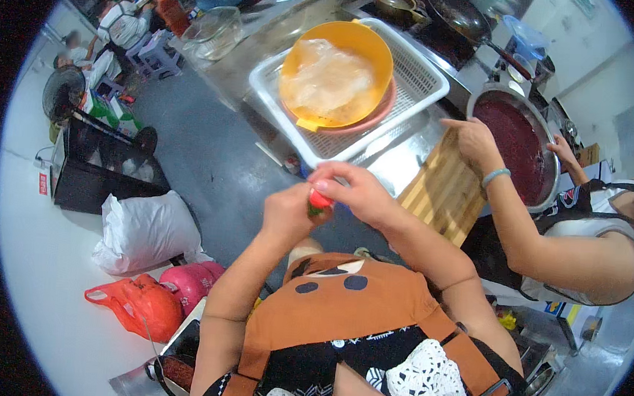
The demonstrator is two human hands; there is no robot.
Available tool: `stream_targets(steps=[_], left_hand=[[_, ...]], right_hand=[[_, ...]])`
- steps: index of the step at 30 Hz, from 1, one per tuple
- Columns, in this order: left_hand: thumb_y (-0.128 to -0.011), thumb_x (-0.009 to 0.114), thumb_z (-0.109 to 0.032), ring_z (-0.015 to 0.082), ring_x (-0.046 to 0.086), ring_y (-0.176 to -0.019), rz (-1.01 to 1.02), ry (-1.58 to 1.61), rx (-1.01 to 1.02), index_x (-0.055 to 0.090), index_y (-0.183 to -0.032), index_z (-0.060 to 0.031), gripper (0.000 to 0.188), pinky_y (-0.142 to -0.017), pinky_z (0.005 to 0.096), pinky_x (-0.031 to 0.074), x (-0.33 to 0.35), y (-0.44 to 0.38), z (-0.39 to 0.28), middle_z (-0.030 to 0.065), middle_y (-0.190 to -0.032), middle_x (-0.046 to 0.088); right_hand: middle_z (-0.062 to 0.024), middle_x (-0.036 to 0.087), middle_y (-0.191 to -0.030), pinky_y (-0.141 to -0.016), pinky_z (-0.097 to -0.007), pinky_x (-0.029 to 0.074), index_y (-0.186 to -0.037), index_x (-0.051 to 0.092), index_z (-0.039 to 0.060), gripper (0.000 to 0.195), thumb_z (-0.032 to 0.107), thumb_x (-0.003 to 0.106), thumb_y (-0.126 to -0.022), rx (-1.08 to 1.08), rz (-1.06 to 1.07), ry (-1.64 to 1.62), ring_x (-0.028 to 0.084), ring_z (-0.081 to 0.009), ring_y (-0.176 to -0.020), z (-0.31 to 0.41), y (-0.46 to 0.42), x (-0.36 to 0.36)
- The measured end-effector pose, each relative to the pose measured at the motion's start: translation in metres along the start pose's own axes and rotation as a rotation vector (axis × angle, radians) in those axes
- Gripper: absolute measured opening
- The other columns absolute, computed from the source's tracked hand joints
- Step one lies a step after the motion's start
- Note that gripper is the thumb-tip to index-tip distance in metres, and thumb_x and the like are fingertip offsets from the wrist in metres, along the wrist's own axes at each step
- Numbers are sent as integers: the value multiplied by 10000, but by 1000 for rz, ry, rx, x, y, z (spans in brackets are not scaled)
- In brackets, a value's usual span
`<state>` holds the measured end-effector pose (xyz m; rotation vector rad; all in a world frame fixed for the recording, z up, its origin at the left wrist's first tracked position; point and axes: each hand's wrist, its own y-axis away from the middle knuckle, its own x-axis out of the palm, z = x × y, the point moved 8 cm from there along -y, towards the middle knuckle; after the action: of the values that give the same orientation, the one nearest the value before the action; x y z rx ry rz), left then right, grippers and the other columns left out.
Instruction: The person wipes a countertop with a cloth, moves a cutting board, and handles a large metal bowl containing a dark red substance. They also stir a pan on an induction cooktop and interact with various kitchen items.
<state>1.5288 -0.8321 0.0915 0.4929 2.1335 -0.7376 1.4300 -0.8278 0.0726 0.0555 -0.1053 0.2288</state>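
Low in front of my chest, my left hand (293,212) is closed around a small green container, mostly hidden by the fist, probably a bottle. Its red cap (321,198) pokes out on top. The fingers of my right hand (358,192) are bent over this cap and touch it. Just beyond both hands stands a white plastic basket (319,153). In it a pinkish bowl (379,114) carries a tilted yellow basin (378,44), which holds a crumpled clear plastic bag (329,81).
To the right, a co-worker's hands (475,142) are at a metal basin of dark red contents (508,150), beside a wooden board (443,189). A wok (459,13) and a pot (394,1) stand on the stove. A white sack (149,231) and red bag (147,307) lie left.
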Motion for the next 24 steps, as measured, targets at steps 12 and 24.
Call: stream_targets(steps=[12,24], left_hand=[[-656,726,-195,266,603,-590,-121,36,335,593,-786,-56,232,-543,322,485,-71,-158,30,115,-676,602],[-769,477,-576,395,576,-869,-315,-370,0,622,-903,-33,577,-781,425,451,-120,-520,222,234,-879,608]], right_hand=[[-87,451,-1176,-869,-264,376,-1098,454,55,371,278,574,-827,-311,-393,35,451,-148,-1026,70,-89,-57],[-117,518,-1042,-795,-365,442,-1199,363,14,534,44,578,-712,70,-1158,-642,525,-247,-931,-155,-68,-143]])
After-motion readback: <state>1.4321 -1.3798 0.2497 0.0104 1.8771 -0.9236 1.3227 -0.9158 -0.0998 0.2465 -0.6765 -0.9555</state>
